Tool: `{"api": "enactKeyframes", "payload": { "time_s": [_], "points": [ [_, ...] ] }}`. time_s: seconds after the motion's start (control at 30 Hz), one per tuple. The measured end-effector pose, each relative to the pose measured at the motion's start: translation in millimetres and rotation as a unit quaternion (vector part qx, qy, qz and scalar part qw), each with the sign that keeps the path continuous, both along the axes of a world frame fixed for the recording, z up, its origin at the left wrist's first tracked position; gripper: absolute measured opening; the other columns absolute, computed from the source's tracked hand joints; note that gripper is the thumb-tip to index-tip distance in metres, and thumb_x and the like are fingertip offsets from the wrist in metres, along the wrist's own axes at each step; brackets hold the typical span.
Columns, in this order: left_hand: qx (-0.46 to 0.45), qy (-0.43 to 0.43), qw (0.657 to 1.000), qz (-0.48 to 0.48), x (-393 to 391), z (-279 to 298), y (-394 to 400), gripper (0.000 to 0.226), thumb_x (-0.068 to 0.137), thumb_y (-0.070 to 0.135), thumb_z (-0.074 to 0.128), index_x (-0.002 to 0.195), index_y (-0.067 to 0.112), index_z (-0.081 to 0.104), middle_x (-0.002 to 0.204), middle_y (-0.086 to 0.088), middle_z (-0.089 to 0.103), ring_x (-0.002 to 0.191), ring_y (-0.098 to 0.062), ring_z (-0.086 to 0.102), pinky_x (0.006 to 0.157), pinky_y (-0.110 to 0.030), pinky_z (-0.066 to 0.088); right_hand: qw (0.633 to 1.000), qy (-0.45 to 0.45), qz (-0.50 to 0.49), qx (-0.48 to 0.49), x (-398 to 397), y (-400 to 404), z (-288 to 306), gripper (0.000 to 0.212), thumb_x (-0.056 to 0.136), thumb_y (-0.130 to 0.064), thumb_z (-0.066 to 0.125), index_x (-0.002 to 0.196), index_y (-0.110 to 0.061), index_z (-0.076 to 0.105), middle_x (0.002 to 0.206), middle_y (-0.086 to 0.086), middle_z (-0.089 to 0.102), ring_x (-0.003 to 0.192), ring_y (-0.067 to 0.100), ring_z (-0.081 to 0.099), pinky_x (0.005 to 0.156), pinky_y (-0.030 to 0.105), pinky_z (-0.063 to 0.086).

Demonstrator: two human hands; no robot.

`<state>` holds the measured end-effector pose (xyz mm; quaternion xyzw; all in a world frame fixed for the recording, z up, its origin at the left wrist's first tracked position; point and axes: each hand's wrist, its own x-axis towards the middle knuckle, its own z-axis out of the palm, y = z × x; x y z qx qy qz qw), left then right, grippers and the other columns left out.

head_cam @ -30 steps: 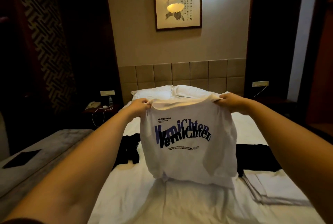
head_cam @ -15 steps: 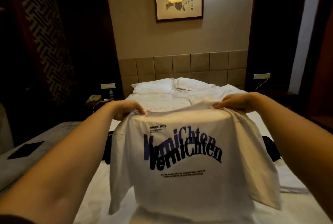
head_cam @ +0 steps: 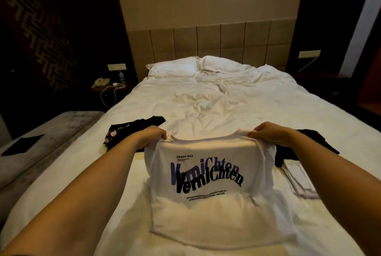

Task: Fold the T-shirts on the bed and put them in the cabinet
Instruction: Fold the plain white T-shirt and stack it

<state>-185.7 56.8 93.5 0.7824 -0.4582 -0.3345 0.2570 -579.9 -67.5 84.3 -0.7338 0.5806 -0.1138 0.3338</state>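
A white T-shirt (head_cam: 208, 200) with blue and black lettering lies mostly on the white bed (head_cam: 216, 107), print facing up. My left hand (head_cam: 153, 135) pinches its left shoulder and my right hand (head_cam: 266, 132) pinches its right shoulder, both just above the sheet. A black garment with a floral patch (head_cam: 127, 130) lies behind my left hand. Another black garment (head_cam: 292, 152) lies under my right forearm. A folded white piece (head_cam: 299, 179) sits to the right of the shirt.
Two white pillows (head_cam: 195, 67) rest against the tan headboard. A dark nightstand on the left holds a phone (head_cam: 101, 82) and a white cable. A grey bench (head_cam: 47, 132) with a black flat item stands left of the bed.
Both hands came down and forward, lowering the white T-shirt from hanging in the air onto the bed. My view tipped downward.
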Motion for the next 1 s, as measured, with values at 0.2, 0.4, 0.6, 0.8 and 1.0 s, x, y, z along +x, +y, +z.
{"api": "enactKeyframes", "payload": {
  "time_s": [0.2,0.4,0.6,0.8,1.0],
  "points": [
    [-0.049,-0.063,0.997,0.01,4.5,-49.8,-37.5,0.016,0.084,0.014,0.073,0.084,-0.002,0.073,0.076,-0.013,0.06,0.071,-0.022,0.055,0.062,-0.029,0.042,0.997,-0.015,-0.061,-0.054,21.7,-29.6,-40.1,0.018,0.083,-0.02,0.073,0.081,-0.002,0.075,0.078,0.014,0.067,0.069,0.023,0.058,0.062,0.031,0.045],
    [-0.066,-0.109,0.991,0.035,-1.5,-96.7,-72.7,0.027,0.09,0.031,0.07,0.082,0.006,0.073,0.071,-0.014,0.072,0.066,-0.029,0.07,0.057,-0.032,0.051,0.986,-0.003,-0.155,-0.065,49.4,-62.6,-86.9,0.018,0.073,-0.012,0.071,0.058,-0.004,0.064,0.062,0.012,0.06,0.062,0.03,0.062,0.054,0.03,0.048],
    [-0.096,-0.043,0.986,0.129,-4.3,-148.8,-104.2,0.03,0.099,0.028,0.059,0.077,0.007,0.064,0.061,-0.009,0.07,0.056,-0.025,0.07,0.057,-0.034,0.059,0.951,-0.213,-0.217,0.05,75.5,-82.5,-139.6,0.006,0.09,-0.008,0.058,0.087,-0.005,0.063,0.085,0.018,0.063,0.077,0.032,0.064,0.08,0.047,0.058],
    [-0.084,-0.087,0.983,0.141,9.7,-198.3,-134.0,0.034,0.089,0.039,0.059,0.066,0.015,0.064,0.061,-0.008,0.068,0.061,-0.03,0.067,0.066,-0.041,0.06,0.966,-0.139,-0.216,-0.019,87.2,-100.3,-180.5,0.019,0.09,-0.02,0.058,0.083,-0.004,0.066,0.08,0.014,0.064,0.077,0.032,0.058,0.063,0.032,0.04],
    [-0.073,-0.145,0.978,0.133,6.5,-200.2,-164.0,0.034,0.096,0.031,0.058,0.074,0.006,0.063,0.083,-0.015,0.066,0.082,-0.036,0.061,0.062,-0.033,0.037,0.974,-0.095,-0.203,-0.026,88.3,-140.1,-197.7,0.029,0.096,-0.027,0.054,0.093,-0.002,0.068,0.091,0.017,0.067,0.089,0.035,0.062,0.069,0.032,0.042]
  ]
}}
